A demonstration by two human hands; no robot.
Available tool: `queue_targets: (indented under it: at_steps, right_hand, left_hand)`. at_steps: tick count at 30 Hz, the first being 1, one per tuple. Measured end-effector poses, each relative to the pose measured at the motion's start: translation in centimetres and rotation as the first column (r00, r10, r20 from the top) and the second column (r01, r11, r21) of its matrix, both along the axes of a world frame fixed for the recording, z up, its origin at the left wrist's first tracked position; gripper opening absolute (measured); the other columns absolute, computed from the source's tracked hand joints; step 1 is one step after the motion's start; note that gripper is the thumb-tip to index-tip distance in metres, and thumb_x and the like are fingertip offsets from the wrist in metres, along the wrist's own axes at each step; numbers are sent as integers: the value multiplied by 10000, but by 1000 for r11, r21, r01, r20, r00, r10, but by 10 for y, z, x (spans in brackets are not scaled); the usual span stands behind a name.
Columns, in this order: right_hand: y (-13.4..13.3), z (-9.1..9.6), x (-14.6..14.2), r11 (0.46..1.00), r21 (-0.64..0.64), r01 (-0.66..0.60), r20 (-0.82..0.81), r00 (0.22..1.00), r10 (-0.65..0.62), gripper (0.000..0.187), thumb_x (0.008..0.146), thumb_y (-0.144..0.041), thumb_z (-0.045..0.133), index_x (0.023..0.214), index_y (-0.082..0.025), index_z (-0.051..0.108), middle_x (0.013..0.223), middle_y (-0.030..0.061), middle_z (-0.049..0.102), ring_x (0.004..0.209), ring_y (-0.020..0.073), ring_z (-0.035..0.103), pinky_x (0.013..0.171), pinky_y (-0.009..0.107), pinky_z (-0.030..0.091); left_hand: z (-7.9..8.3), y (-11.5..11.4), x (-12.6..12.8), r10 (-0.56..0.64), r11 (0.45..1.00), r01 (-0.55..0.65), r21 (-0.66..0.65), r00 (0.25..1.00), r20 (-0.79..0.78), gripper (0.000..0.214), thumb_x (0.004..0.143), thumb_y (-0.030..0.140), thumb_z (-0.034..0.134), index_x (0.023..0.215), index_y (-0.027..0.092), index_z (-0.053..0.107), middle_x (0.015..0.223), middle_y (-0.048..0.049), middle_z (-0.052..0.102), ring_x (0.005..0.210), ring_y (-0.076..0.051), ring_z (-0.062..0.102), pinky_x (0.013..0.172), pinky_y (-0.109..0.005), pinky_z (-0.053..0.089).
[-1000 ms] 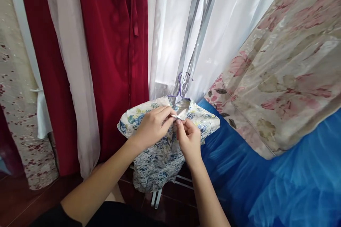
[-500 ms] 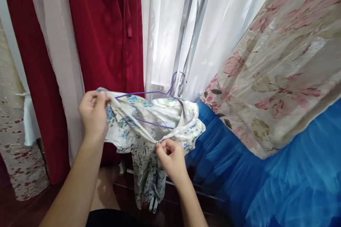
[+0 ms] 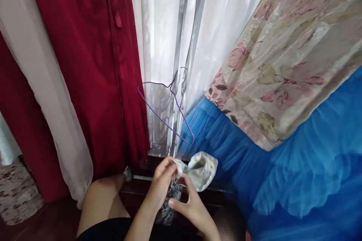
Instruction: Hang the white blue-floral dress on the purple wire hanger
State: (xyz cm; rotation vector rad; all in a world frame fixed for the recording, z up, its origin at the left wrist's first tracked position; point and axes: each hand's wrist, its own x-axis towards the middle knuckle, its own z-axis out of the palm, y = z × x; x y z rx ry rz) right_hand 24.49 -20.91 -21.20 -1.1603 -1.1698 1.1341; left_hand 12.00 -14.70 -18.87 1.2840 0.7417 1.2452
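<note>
My left hand point(image 3: 161, 182) is closed on a floral garment point(image 3: 201, 171), white with blue and yellow print, pinching it near its top edge. Part of the cloth puffs out to the right, and a darker patterned length point(image 3: 167, 212) hangs below, partly behind my hands. My right hand point(image 3: 194, 205) is against the cloth, thumb and forefinger spread apart around it. Above them, a purple wire hanger point(image 3: 158, 116) hangs tilted and bare from a chain-like metal strip point(image 3: 183, 77). The garment is apart from the hanger.
Dark red cloth point(image 3: 93, 71) and a pale drape point(image 3: 36, 64) hang on the left, white cloth point(image 3: 158, 26) behind the hanger. To the right hang a pink-flowered beige fabric point(image 3: 283, 67) and blue tulle point(image 3: 296, 180). My bare knee point(image 3: 98, 196) is below left.
The garment has come off the purple hanger and dropped lower, bunched together. My left hand moved down and right with it; my right hand moved down, its pinch on the neckline loosened.
</note>
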Motion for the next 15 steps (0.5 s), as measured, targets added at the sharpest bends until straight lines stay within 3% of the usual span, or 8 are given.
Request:
queue_targets:
  at_steps: [1, 3, 5, 6, 9, 11, 13, 15]
  right_hand:
    - [-5, 6, 3, 999, -11, -51, 57, 997, 52, 623, 598, -260, 899, 1182, -215, 687, 1199, 76, 691, 1113, 294, 624, 981, 381, 479]
    - [-12, 14, 4, 996, -58, -68, 128, 989, 75, 430, 644, -241, 855, 1055, -192, 742, 1101, 73, 723, 1077, 310, 636, 979, 400, 476]
    - [-17, 11, 2, 995, -101, 13, 90, 996, -4, 233, 707, -294, 810, 900, -173, 757, 945, 67, 731, 948, 292, 654, 887, 387, 500]
    - [-18, 7, 0, 992, -118, 50, 7, 999, -49, 220, 721, -334, 802, 860, -172, 751, 899, 67, 726, 904, 283, 655, 848, 379, 506]
    - [-20, -4, -4, 980, -176, 91, -389, 908, -154, 350, 682, -464, 827, 873, -182, 747, 838, 79, 724, 840, 284, 663, 788, 383, 524]
    - [-22, -5, -2, 973, -218, 79, -535, 824, -187, 421, 662, -521, 835, 911, -191, 754, 821, 91, 727, 818, 295, 675, 767, 399, 534]
    - [-28, 0, 7, 961, -257, 102, -523, 821, -227, 447, 645, -538, 855, 920, -197, 765, 820, 97, 727, 808, 302, 679, 759, 405, 534]
    - [-39, 6, 21, 952, -273, 141, -444, 859, -255, 459, 609, -537, 883, 902, -200, 776, 849, 107, 734, 819, 306, 679, 758, 401, 526]
  left_hand:
    - [7, -5, 5, -41, 998, 45, 44, 996, -78, 225, 943, 392, 606, 928, 177, 667, 887, -50, 645, 859, -191, 628, 809, -300, 494]
    - [18, -11, 7, -58, 984, 98, 152, 967, -246, 152, 936, 323, 621, 933, 194, 702, 947, -53, 636, 920, -200, 621, 858, -302, 478]
    - [21, -15, -1, -53, 974, 121, 194, 945, -322, 171, 945, 335, 616, 927, 200, 720, 1047, -72, 620, 1011, -218, 614, 930, -317, 466]
    - [19, -16, -7, -86, 971, 153, 182, 940, -330, 191, 948, 360, 616, 959, 203, 725, 1107, -83, 614, 1064, -231, 608, 970, -331, 461]
    - [6, -20, -27, -304, 947, 322, 9, 905, -298, 365, 953, 456, 602, 1234, 238, 684, 1268, -103, 621, 1240, -282, 566, 1089, -396, 423]
    - [-8, -27, -37, -416, 909, 395, -131, 863, -286, 521, 918, 502, 637, 1369, 243, 619, 1284, -102, 650, 1276, -309, 557, 1112, -430, 413]
    - [-25, -37, -43, -436, 900, 386, -204, 813, -387, 515, 863, 500, 694, 1294, 219, 682, 1213, -100, 689, 1220, -334, 586, 1082, -443, 433]
    - [-41, -47, -49, -379, 925, 324, -199, 740, -556, 389, 827, 458, 723, 1132, 219, 757, 1112, -85, 710, 1114, -329, 622, 1021, -430, 462]
